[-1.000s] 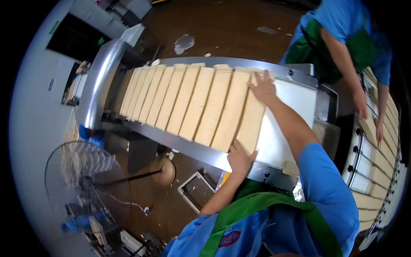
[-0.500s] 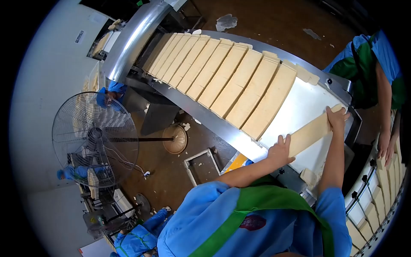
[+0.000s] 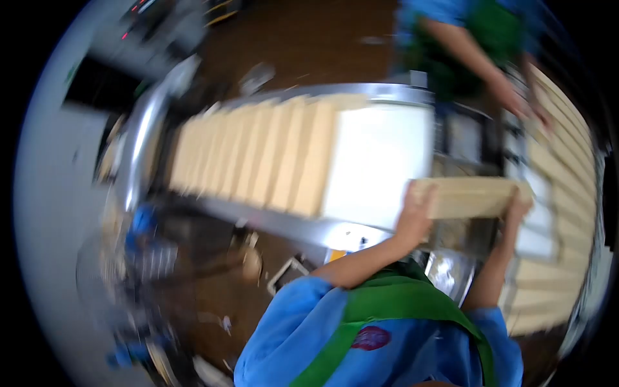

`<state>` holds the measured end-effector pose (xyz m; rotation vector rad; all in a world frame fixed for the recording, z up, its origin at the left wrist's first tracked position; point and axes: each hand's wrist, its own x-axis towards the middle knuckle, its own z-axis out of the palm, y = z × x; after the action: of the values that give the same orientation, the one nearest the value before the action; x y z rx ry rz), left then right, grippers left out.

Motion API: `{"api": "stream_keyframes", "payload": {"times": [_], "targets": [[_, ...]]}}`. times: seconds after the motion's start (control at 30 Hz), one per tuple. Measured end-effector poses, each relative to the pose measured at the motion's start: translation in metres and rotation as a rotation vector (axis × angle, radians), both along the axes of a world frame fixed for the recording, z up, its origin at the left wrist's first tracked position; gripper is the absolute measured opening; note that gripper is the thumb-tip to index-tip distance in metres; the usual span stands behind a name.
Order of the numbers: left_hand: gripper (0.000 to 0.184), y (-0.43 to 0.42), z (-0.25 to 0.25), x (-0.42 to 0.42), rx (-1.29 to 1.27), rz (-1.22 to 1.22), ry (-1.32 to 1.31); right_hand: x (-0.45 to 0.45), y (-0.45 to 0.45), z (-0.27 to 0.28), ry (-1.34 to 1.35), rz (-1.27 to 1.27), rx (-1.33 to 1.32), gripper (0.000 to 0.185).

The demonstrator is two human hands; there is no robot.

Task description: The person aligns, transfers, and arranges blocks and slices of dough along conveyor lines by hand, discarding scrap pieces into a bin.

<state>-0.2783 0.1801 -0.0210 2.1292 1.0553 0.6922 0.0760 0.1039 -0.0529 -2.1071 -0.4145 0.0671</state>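
Observation:
A long, flat, pale yellow slab [image 3: 471, 198], its exact kind unclear, is held level in front of me. My left hand [image 3: 413, 216] is closed on its left end. At its right end, my right hand [image 3: 518, 205] grips it. The slab hangs over the gap between two belts, its right end near the right-hand belt [image 3: 536, 229]. Left of it, similar slabs [image 3: 277, 155] lie side by side on the white belt [image 3: 380, 161]. Motion blur softens everything.
More pale slabs [image 3: 548, 290] line the curved belt on the right. A co-worker's arm [image 3: 474, 58] reaches over its far end. A metal hood [image 3: 137, 148] spans the left conveyor's far end. A shiny metal surface [image 3: 445, 271] sits below my hands.
The slab has moved right, from above the white belt to the gap beside the other belt, in both my hands. My view has turned right, showing more of the curved belt.

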Motion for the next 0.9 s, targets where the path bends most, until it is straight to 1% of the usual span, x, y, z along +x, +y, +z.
{"api": "stream_keyframes", "payload": {"times": [0.07, 0.1, 0.17, 0.2, 0.23, 0.33, 0.4, 0.43, 0.47, 0.5, 0.53, 0.57, 0.6, 0.63, 0.67, 0.73, 0.8, 0.87, 0.9], "targets": [[0.077, -0.015, 0.011, 0.027, 0.118, -0.073, -0.030, -0.006, -0.029, 0.021, -0.003, -0.125, -0.060, 0.080], [0.078, -0.026, 0.012, 0.040, 0.062, -0.076, -0.057, -0.003, -0.045, 0.028, 0.000, -0.186, -0.084, 0.084], [0.081, -0.036, 0.031, 0.063, 0.067, -0.196, -0.056, 0.003, -0.071, 0.042, 0.009, -0.291, -0.123, 0.092], [0.082, -0.040, 0.031, 0.075, 0.071, -0.243, -0.009, 0.006, -0.081, 0.052, -0.023, -0.366, -0.178, 0.092], [0.083, -0.048, 0.040, 0.088, 0.021, -0.229, -0.047, -0.005, -0.084, 0.086, 0.106, -0.399, -0.126, 0.088], [0.082, -0.073, 0.051, 0.126, -0.008, -0.272, -0.026, 0.027, -0.129, 0.087, 0.098, -0.433, -0.052, 0.086], [0.081, -0.085, 0.055, 0.148, 0.020, -0.307, -0.024, 0.048, -0.147, 0.091, 0.154, -0.387, -0.149, 0.087], [0.080, -0.089, 0.057, 0.158, 0.001, -0.363, -0.053, 0.056, -0.155, 0.095, 0.172, -0.395, -0.312, 0.077], [0.079, -0.092, 0.058, 0.167, -0.020, -0.413, -0.080, 0.069, -0.162, 0.092, 0.176, -0.385, -0.308, 0.077], [0.079, -0.093, 0.060, 0.175, 0.028, -0.454, -0.078, 0.087, -0.171, 0.089, 0.227, -0.328, -0.529, 0.072], [0.079, -0.093, 0.066, 0.184, 0.028, -0.441, -0.058, 0.106, -0.178, 0.084, 0.283, -0.260, -0.752, 0.069], [0.079, -0.093, 0.071, 0.191, -0.041, -0.522, -0.030, 0.123, -0.184, 0.076, 0.281, -0.247, -0.749, 0.069], [0.080, -0.093, 0.074, 0.197, -0.111, -0.602, -0.002, 0.137, -0.189, 0.067, 0.212, -0.238, -0.800, 0.066], [0.080, -0.093, 0.071, 0.203, -0.076, -0.629, -0.006, 0.152, -0.195, 0.059, 0.141, -0.229, -0.852, 0.064], [0.080, -0.092, 0.067, 0.208, -0.073, -0.619, -0.004, 0.162, -0.198, 0.059, 0.139, -0.219, -0.849, 0.064], [0.077, -0.090, 0.060, 0.217, -0.160, -0.664, -0.017, 0.180, -0.204, 0.057, 0.197, -0.206, -0.900, 0.067], [0.076, -0.092, 0.052, 0.223, -0.156, -0.650, -0.003, 0.191, -0.206, 0.050, 0.218, -0.191, -0.915, 0.069], [0.074, -0.097, 0.047, 0.230, -0.160, -0.635, 0.013, 0.196, -0.210, 0.043, 0.119, -0.223, -0.898, 0.065], [0.073, -0.101, 0.047, 0.235, -0.190, -0.631, 0.002, 0.201, -0.212, 0.042, 0.123, -0.214, -0.897, 0.065]]}}
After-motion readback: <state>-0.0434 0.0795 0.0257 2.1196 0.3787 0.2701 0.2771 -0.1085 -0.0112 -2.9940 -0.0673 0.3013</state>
